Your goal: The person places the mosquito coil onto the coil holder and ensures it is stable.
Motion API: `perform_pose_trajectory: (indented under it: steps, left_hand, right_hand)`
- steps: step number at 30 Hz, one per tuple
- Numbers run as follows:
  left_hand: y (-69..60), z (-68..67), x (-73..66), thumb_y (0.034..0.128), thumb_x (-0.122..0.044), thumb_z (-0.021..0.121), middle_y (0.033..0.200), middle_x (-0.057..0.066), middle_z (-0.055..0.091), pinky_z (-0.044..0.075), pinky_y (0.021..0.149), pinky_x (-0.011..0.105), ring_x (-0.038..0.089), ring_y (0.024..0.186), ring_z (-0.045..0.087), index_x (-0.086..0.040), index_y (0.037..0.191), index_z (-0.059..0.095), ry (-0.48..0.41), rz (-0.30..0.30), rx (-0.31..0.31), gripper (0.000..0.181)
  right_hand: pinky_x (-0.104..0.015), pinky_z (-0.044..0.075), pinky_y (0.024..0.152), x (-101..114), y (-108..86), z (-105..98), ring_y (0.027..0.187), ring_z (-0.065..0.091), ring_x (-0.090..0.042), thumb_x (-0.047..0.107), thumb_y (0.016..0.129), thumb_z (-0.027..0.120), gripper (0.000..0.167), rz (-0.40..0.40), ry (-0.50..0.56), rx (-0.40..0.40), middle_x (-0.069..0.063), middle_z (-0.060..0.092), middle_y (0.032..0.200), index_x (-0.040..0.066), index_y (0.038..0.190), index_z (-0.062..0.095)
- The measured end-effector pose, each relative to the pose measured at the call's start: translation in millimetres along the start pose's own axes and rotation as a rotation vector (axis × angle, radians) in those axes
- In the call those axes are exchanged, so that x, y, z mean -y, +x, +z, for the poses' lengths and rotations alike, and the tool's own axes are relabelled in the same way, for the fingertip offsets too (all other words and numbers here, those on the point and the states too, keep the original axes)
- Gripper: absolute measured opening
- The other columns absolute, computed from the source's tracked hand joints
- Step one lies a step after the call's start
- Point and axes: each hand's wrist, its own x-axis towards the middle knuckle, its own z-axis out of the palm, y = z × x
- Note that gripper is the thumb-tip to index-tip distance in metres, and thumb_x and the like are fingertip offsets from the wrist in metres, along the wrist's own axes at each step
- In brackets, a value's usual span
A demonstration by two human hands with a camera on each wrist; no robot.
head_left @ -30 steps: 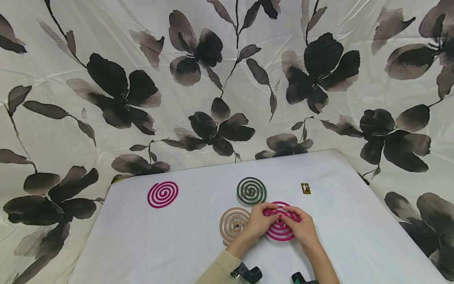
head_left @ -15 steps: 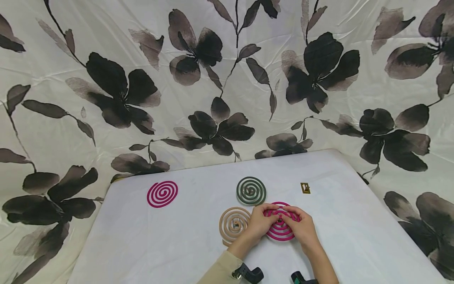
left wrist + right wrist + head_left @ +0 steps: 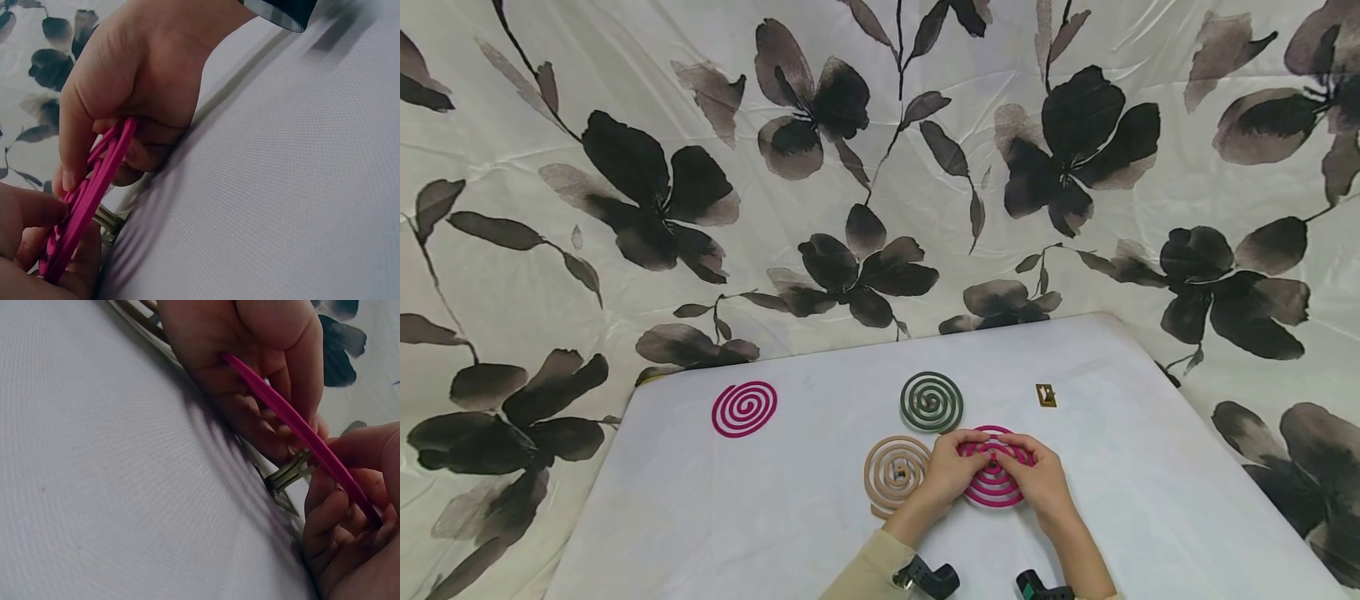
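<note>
Both hands grip a pink mosquito coil (image 3: 992, 497) at the right of the table in the head view. My left hand (image 3: 950, 471) pinches its left side, and my right hand (image 3: 1041, 477) pinches its right side, thumbs near the centre. The wrist views show the coil tilted on edge above the cloth. Under its middle, a folded metal coil stand (image 3: 289, 475) reaches up toward the coil; fingers hide where they meet. Left of my left hand is a tan mosquito coil (image 3: 880, 492) with a small metal piece at its centre.
A green mosquito coil (image 3: 932, 380) lies behind the hands. Another pink coil (image 3: 744, 409) is far left. A flat gold coil stand (image 3: 1047, 396) sits at the back right. The white table (image 3: 737, 517) meets a floral cloth (image 3: 865, 275) behind it.
Almost nothing differs. Both hands stay on the pink coil, with only a very slight shift of the whole head view.
</note>
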Motion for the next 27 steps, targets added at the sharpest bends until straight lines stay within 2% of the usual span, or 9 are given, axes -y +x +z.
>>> perform_pose_trajectory:
  steps: [9,16,23,27]
  left_hand:
    - [-1.2,-0.2,-0.9,0.0817,-0.001,0.072,0.110,0.001,0.064,0.043,0.098,0.036,0.015,0.112,0.054,-0.006,0.101,0.072,0.006,0.015,-0.003,0.020]
    - [-5.4,2.5,1.8,0.0815,-0.001,0.072,0.109,0.001,0.064,0.046,0.096,0.033,0.015,0.110,0.055,-0.006,0.101,0.072,-0.003,0.002,-0.006,0.020]
    - [-4.3,0.7,0.2,0.0801,0.001,0.072,0.107,0.002,0.065,0.048,0.090,0.028,0.013,0.105,0.057,-0.004,0.101,0.072,-0.010,0.032,-0.023,0.021]
    - [-1.5,1.2,2.3,0.0802,0.001,0.071,0.106,0.001,0.065,0.048,0.088,0.025,0.012,0.104,0.057,-0.004,0.101,0.072,-0.010,0.034,-0.017,0.021]
  right_hand:
    - [-0.045,0.036,0.104,-1.2,1.0,0.2,0.129,0.040,-0.028,0.012,0.092,0.068,0.032,-0.019,-0.005,0.002,-0.017,0.053,0.134,0.001,0.121,0.063]
    - [-0.033,0.039,0.100,-3.5,-0.7,-2.5,0.128,0.042,-0.024,0.013,0.090,0.070,0.032,-0.001,-0.037,0.003,-0.014,0.055,0.133,0.003,0.119,0.065]
    - [-0.043,0.034,0.105,-0.6,0.9,-2.0,0.131,0.039,-0.027,0.016,0.090,0.070,0.035,-0.011,-0.034,0.024,-0.015,0.052,0.136,0.004,0.122,0.064]
    - [-0.033,0.038,0.100,0.5,2.0,-2.8,0.128,0.041,-0.024,0.016,0.090,0.071,0.034,-0.016,-0.035,0.021,-0.014,0.053,0.134,0.004,0.122,0.064]
